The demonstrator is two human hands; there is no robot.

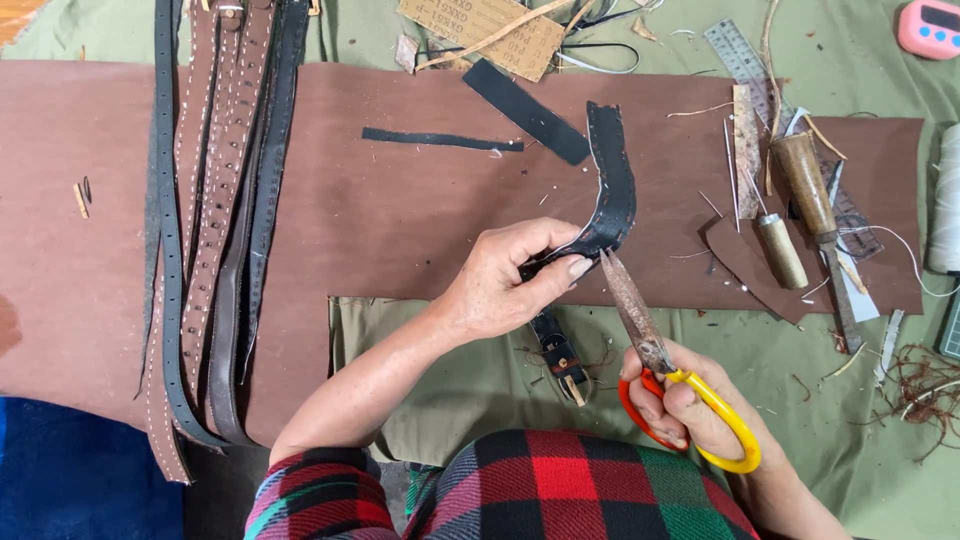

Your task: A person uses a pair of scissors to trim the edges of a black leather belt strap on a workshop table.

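My left hand [505, 278] grips a black stitched leather strap [612, 190] that curves up and away over the brown leather sheet [380, 210]. The strap's buckle end [560, 355] hangs below my hand. My right hand [675, 395] holds rusty scissors [628, 305] with one red and one yellow handle loop; the blade tips point up at the strap's edge just beside my left thumb. The blades look nearly closed.
Several brown and black belts [215, 230] lie at the left. Two wooden-handled awls [800, 185], a metal ruler [745, 65], black leather strips [525, 110], a pink timer [930, 28], white thread [945, 200] and leather scraps [920, 385] lie around on green cloth.
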